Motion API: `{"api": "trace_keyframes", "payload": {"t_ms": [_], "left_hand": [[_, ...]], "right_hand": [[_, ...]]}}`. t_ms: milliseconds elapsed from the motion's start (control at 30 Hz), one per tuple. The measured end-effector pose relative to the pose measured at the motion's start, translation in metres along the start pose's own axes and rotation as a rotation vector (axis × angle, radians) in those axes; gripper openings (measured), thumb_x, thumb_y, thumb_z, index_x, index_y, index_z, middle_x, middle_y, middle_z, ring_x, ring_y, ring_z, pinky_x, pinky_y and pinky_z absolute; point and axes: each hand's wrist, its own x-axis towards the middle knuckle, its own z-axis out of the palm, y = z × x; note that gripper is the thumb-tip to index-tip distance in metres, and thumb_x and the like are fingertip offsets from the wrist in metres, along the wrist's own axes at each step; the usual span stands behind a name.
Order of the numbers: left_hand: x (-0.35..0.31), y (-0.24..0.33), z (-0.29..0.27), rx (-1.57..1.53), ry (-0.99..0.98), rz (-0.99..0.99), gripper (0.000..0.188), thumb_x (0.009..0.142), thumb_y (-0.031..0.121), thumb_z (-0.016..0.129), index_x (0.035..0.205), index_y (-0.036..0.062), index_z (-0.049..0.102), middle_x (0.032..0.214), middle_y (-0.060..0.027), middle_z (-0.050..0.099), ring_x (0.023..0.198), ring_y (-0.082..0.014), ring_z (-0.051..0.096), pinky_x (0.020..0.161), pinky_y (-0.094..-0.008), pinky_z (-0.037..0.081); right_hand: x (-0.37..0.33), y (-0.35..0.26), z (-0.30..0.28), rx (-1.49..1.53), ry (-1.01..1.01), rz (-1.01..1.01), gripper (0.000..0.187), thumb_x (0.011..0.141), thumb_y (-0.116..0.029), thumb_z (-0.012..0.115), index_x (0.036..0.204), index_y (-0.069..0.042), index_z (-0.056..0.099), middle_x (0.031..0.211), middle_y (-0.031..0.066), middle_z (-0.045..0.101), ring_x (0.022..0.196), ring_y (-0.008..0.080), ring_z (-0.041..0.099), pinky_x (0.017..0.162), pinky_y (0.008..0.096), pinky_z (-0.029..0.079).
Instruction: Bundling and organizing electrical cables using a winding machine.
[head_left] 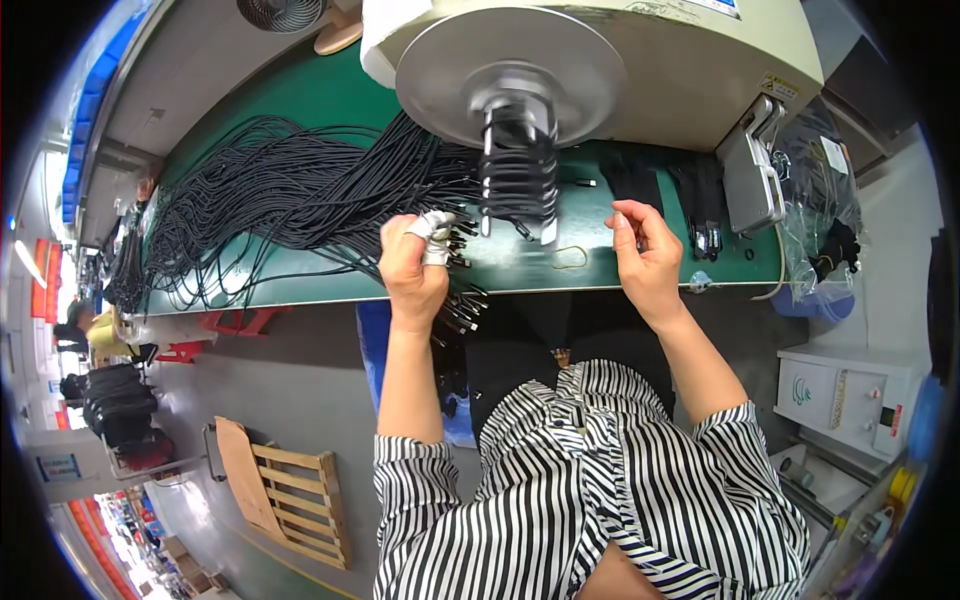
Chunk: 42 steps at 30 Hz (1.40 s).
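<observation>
A spinning winder with a round metal disc (pixel 420 75) and prongs stands in front of me. A black cable (pixel 520 175) is coiled round the prongs, blurred by motion. My left hand (pixel 412 270) is closed beside the coil, white wrapping on some of its fingers; what it grips is hidden. Cable ends with metal plugs (pixel 465 315) hang below it at the table edge. To the right of the coil is my right hand (pixel 648 262), thumb and forefinger pinched together; anything between them is too small to make out. A thin yellowish loop (pixel 571 258) lies between the hands.
A large heap of black cables (pixel 270 190) covers the left of the green table (pixel 330 290). Bundled black cables (pixel 705 205) lie at the right, near a metal bracket (pixel 752 175). The machine's beige housing (pixel 690 80) overhangs the back. A wooden pallet (pixel 300 500) rests on the floor.
</observation>
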Motion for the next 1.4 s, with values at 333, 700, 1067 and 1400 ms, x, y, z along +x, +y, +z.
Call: {"api": "trace_keyframes", "payload": {"t_ms": [333,700,1067,1400], "left_hand": [[0.047,0.072,0.022,0.070,-0.162,0.309,0.030,0.065,0.001,0.067,0.094,0.0088,0.070,0.096,-0.0091,0.054,0.097,-0.0281,0.053,0.086,-0.0377,0.040],[0.012,0.097,0.083,-1.276,0.081,-0.925,0.031,0.086,0.009,0.064,0.114,0.0020,0.054,0.108,-0.0104,0.061,0.099,-0.0203,0.060,0.080,-0.0305,0.050],[0.011,0.065,0.096,-1.489,0.011,-0.898,0.038,0.080,0.008,0.068,0.116,0.0092,0.057,0.109,-0.0076,0.063,0.097,-0.0245,0.063,0.074,-0.0397,0.051],[0.017,0.058,0.098,-1.428,-0.064,-0.871,0.016,0.083,0.016,0.068,0.094,0.0047,0.064,0.087,-0.0070,0.065,0.083,-0.0235,0.065,0.069,-0.0355,0.050]], "right_hand": [[0.006,-0.034,0.020,-0.141,-0.122,-0.532,0.036,0.075,0.006,0.062,0.110,0.006,0.058,0.094,0.0171,0.059,0.075,0.0288,0.060,0.063,0.0336,0.050],[0.016,-0.033,0.018,-0.213,-0.192,-0.763,0.041,0.059,0.006,0.062,0.100,0.009,0.058,0.091,0.0155,0.056,0.070,0.0287,0.057,0.060,0.0346,0.050],[0.089,-0.043,0.020,0.106,-0.191,-0.261,0.011,0.080,-0.004,0.066,0.090,0.001,0.064,0.085,0.0065,0.058,0.066,0.0120,0.058,0.059,0.0248,0.048],[0.067,-0.016,0.008,-0.214,-0.007,-0.100,0.018,0.083,-0.011,0.064,0.096,0.001,0.063,0.083,0.0120,0.060,0.065,0.0194,0.060,0.061,0.0307,0.048]]}}
